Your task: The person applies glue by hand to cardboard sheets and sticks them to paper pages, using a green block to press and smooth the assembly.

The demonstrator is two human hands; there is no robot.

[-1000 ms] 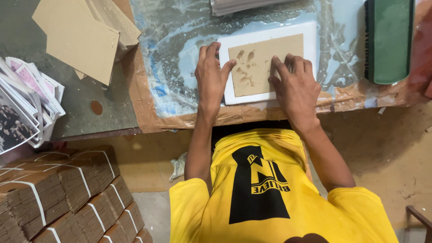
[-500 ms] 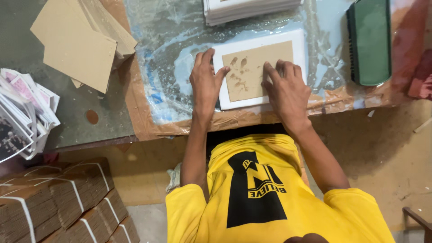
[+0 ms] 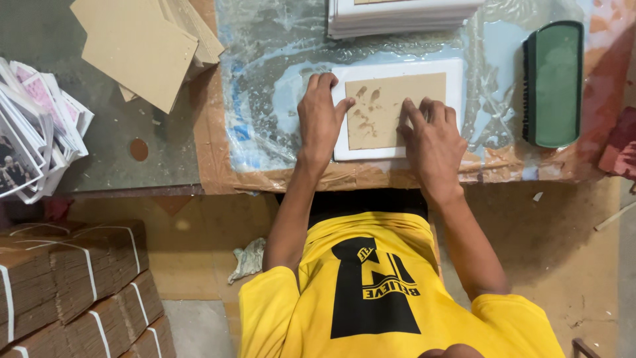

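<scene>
left hand (image 3: 321,119) lying flat, open, pinning the white panel's (image 3: 397,150) left edge | right hand (image 3: 430,136) pressing open-palmed on its brown cardboard sheet (image 3: 391,106) | i'm seeing both lying on the plastic-covered table (image 3: 265,79), likely for bonding.

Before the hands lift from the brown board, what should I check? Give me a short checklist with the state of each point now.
1. Left hand flat on the left edge of the brown board: ok.
2. Right hand flat on the lower right part of the board: ok.
3. Board lies inside the white sheet with a white margin showing at top, right and bottom: ok.
4. Board surface clean: not ok, dark wet-looking spots show near its left side.
5. Board stuck down fully underneath: cannot tell.
6. Green brush lies apart, to the right of the sheet: ok.
</scene>
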